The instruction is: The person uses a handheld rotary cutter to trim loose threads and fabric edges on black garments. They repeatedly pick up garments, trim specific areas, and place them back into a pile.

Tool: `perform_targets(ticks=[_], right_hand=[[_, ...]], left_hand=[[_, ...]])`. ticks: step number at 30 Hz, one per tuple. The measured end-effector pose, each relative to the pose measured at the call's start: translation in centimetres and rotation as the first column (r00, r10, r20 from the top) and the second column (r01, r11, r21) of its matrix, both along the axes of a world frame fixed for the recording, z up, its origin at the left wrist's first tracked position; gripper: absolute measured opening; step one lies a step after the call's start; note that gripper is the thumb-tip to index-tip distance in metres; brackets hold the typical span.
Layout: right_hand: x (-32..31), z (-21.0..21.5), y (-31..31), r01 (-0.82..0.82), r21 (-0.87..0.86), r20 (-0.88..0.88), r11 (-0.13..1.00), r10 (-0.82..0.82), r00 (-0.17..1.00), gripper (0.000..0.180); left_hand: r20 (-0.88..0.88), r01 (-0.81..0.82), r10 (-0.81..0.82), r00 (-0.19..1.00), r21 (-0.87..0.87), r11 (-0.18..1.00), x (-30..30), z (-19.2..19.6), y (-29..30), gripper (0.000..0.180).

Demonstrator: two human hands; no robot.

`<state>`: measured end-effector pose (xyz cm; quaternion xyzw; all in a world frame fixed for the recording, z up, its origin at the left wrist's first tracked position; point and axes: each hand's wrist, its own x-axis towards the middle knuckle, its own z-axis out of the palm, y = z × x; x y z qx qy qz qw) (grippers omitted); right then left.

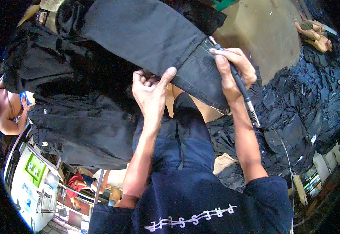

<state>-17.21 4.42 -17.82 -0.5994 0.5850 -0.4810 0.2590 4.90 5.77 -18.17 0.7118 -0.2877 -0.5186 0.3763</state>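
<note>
A long piece of black cloth [144,33], shaped like a trouser leg, stretches across in front of me, with a seam near its right end. My left hand [150,91] pinches its near edge, thumb on top and fingers curled underneath. Over the cloth's right end, my right hand [236,72] grips a slim pen-shaped tool [240,84] with a black body and silver ends. Its upper tip is close to the seam; whether it touches the cloth I cannot tell. From the tool's spring-sleeved lower end a thin cord [285,146] trails down to the right.
Black garments [84,132] are heaped at left. A large pile of dark cloth pieces [302,105] lies at right. Beyond is a tan floor [267,35], with another person's bare limbs [314,35] at its edge. Other people [12,107] are at far left, near a metal rail.
</note>
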Motion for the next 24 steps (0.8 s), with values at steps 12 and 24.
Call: perform_targets(ticks=[12, 24], right_hand=[[1.3, -2.9, 1.3, -0.254, -0.117, -0.030, 0.960, 0.252, 0.967, 0.025], [0.9, -0.9, 1.2, -0.122, 0.022, -0.175, 0.992, 0.124, 0.977, 0.022]], left_hand=[[-0.336, 0.080, -0.147, 0.930, -0.205, 0.975, 3.2, -5.1, 1.0, 0.060], [-0.236, 0.066, -0.109, 0.966, -0.181, 0.981, 2.5, -4.9, 1.5, 0.071]])
